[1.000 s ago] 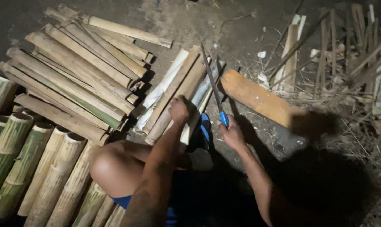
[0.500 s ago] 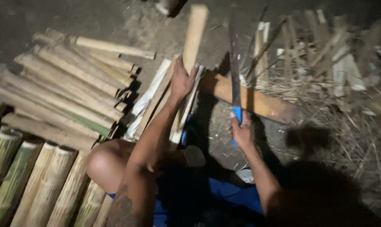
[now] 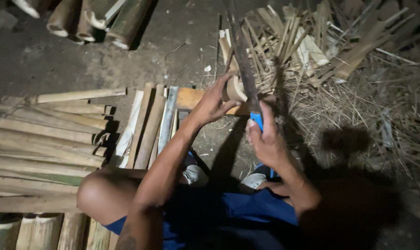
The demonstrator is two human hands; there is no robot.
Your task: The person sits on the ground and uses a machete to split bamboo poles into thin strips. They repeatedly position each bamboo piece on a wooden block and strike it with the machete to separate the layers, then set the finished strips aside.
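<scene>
Right hand (image 3: 267, 141) clenched around the blue handle of a long dark metal blade (image 3: 241, 60), thumb up along the grip. Blade running almost straight away from the body, tip leaning a little leftward and reaching the top edge of the view. Left hand (image 3: 213, 102) wrapped on a short pale bamboo piece (image 3: 234, 88), fingers curled over its near side, cut end turned toward the blade. Bamboo piece just left of the blade and touching or all but touching its lower part, a little beyond the right hand; exact contact hard to tell. Long axis of the piece hard to read, since mostly the end shows, apparently standing up toward the camera. Piece resting on or just above a flat orange-brown wooden board (image 3: 190, 97) lying crosswise on the ground. Left hand nearer the piece, being on it; right hand just below and beside.

Farther out: flat split bamboo slats (image 3: 150, 125) leaning side by side left of the board, then a stack of long round bamboo poles (image 3: 43, 139) lying crosswise at far left. Loose heap of thin bamboo splinters and shavings (image 3: 339, 69) to the right. Bent bare knee (image 3: 96, 194) and blue shorts (image 3: 247, 213) below the arms. Cut green bamboo tubes (image 3: 103, 21) at top left.
</scene>
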